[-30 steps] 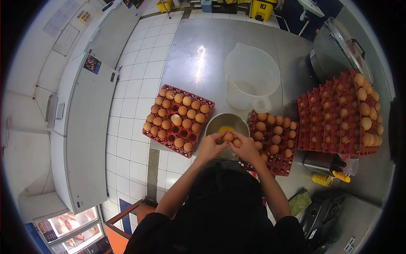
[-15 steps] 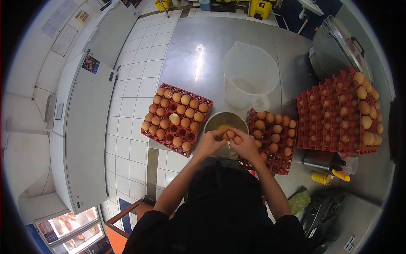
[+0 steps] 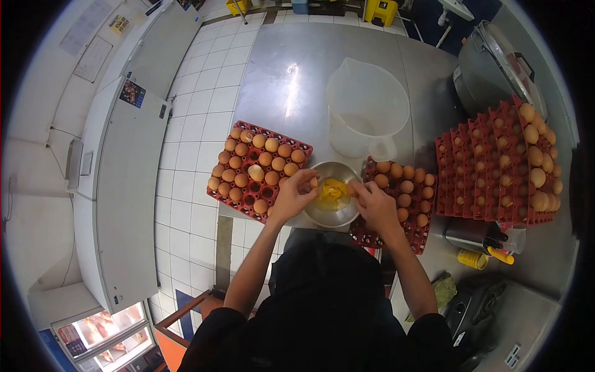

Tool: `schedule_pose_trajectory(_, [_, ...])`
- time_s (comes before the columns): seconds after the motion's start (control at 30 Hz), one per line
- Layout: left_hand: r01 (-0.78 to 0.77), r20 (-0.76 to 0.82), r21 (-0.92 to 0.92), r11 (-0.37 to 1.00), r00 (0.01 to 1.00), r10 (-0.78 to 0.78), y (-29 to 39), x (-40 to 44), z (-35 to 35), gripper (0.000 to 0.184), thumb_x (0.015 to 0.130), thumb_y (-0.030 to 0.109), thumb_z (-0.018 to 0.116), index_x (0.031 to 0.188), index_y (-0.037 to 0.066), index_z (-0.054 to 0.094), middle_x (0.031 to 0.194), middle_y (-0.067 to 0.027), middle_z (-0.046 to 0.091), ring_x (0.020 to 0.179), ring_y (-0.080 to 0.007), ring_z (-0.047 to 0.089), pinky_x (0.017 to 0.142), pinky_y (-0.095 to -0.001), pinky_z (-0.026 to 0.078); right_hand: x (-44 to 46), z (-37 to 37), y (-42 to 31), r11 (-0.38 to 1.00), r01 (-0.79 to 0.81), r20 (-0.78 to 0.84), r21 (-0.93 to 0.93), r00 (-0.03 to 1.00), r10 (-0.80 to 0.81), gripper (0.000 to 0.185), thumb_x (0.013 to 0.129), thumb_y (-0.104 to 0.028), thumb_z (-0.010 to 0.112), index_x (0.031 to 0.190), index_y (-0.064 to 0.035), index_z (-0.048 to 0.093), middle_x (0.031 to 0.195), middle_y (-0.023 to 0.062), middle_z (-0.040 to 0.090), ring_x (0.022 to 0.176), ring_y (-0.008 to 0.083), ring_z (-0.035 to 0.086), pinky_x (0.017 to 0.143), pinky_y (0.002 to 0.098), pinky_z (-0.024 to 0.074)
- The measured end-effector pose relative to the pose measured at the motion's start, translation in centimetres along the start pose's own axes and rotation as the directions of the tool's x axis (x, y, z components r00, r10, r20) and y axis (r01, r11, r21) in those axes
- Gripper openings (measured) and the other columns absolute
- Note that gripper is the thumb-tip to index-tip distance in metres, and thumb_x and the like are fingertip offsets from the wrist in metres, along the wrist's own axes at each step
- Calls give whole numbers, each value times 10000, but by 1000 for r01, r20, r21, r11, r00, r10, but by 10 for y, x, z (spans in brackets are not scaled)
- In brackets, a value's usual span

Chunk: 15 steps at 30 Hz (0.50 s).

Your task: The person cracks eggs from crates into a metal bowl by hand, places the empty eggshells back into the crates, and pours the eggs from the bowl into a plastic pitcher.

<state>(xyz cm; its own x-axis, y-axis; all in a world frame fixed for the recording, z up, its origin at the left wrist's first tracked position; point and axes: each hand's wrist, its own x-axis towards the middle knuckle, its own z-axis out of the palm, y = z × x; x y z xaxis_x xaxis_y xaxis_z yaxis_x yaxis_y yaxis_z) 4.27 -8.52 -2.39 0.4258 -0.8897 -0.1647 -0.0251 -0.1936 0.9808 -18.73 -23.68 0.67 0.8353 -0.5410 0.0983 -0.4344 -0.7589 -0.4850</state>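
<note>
A metal bowl (image 3: 333, 217) at the table's near edge holds yellow yolk and clear egg white (image 3: 333, 195). Over its left rim, my left hand (image 3: 295, 197) pinches a small piece of brown eggshell (image 3: 313, 183). My right hand (image 3: 375, 204) is closed at the right rim around a brown egg or shell piece (image 3: 352, 190), partly hidden by the fingers. Left of the bowl lies a red tray (image 3: 292, 137) of brown eggs with an opened shell (image 3: 255, 172) on it. Another red tray (image 3: 416, 240) with eggs sits to the right, partly under my right hand.
A translucent plastic jug (image 3: 369, 102) stands beyond the bowl on the steel table (image 3: 273, 56). At the right are stacked red egg trays (image 3: 480, 170), a large lidded pot (image 3: 489, 74), a dark container (image 3: 468, 235), a yellow can (image 3: 472, 259) and a black stove (image 3: 477, 310).
My hands have moved apart from above the bowl, the left to the left rim and the right to the right. The egg between them has come apart, and more yolk shows in the bowl.
</note>
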Motion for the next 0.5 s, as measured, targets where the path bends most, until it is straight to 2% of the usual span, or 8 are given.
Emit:
schedule_pose_trajectory(0.07, [19, -42, -103, 994, 999, -23, -2, -1, 1, 443, 958, 62, 708, 1372, -25, 576, 1204, -120, 748, 909, -124, 731, 819, -294, 602, -2, -1, -2, 997, -65, 0, 43, 998, 65, 496, 877, -141, 757, 1360, -191, 652, 1066, 127, 695, 953, 340, 722, 794, 427, 605])
schedule_pose_trajectory(0.13, [107, 17, -361, 926, 994, -108, -7, -2, 8, 380, 1026, 133, 693, 1337, 2, 519, 1169, -129, 740, 908, -147, 731, 819, -321, 612, -2, 6, -1, 829, -261, 25, 495, 958, 286, 452, 917, -176, 781, 1349, -128, 656, 1166, 145, 723, 1046, 302, 726, 893, 383, 587])
schedule_pose_trajectory(0.17, [104, 13, -360, 927, 994, -106, -9, -4, 13, 380, 1026, 133, 693, 1337, 2, 519, 1169, -129, 740, 908, -147, 731, 819, -321, 612, -2, 10, -2, 829, -256, 25, 496, 959, 282, 452, 917, -176, 781, 1349, -128, 656, 1166, 145, 723, 1046, 302, 726, 893, 383, 587])
schedule_pose_trajectory(0.23, [335, 138, -531, 779, 941, -310, -5, -10, 27, 319, 1053, 178, 683, 1317, 58, 548, 1174, -84, 707, 901, -145, 701, 820, -312, 595, -4, 19, -6, 630, -304, 147, 714, 946, 290, 473, 931, -222, 817, 1347, -67, 653, 1264, 158, 722, 1142, 244, 703, 976, 356, 555])
schedule_pose_trajectory(0.33, [474, 266, -626, 619, 876, -402, -15, -14, 46, 341, 1053, 243, 686, 1315, 70, 551, 1152, -66, 691, 938, -142, 703, 822, -312, 595, -7, 34, -15, 650, -252, 127, 717, 964, 233, 529, 900, -153, 840, 1371, -29, 634, 1277, 112, 707, 1159, 169, 668, 1008, 319, 544])
schedule_pose_trajectory(0.37, [467, 244, -626, 624, 878, -412, -16, -19, 50, 341, 1053, 243, 686, 1315, 70, 551, 1152, -66, 691, 938, -142, 703, 822, -312, 595, -8, 37, -17, 639, -245, 135, 729, 967, 217, 529, 900, -153, 840, 1371, -29, 634, 1277, 112, 707, 1159, 169, 668, 1008, 319, 544])
schedule_pose_trajectory(0.43, [367, 158, -479, 797, 929, -333, -11, -28, 54, 402, 1010, 254, 749, 1315, 75, 560, 1145, -62, 689, 971, -143, 702, 840, -311, 592, -5, 36, -23, 607, -288, 227, 741, 958, 177, 553, 879, -159, 864, 1368, -24, 643, 1278, 120, 715, 1173, 173, 670, 1013, 316, 545])
schedule_pose_trajectory(0.5, [315, 102, -456, 832, 948, -302, -14, -35, 50, 439, 990, 259, 775, 1328, 79, 561, 1142, -56, 691, 986, -143, 700, 843, -299, 586, -3, 32, -38, 632, -230, 179, 740, 973, 145, 563, 878, -174, 870, 1376, -36, 648, 1267, 125, 716, 1144, 184, 669, 1009, 320, 537])
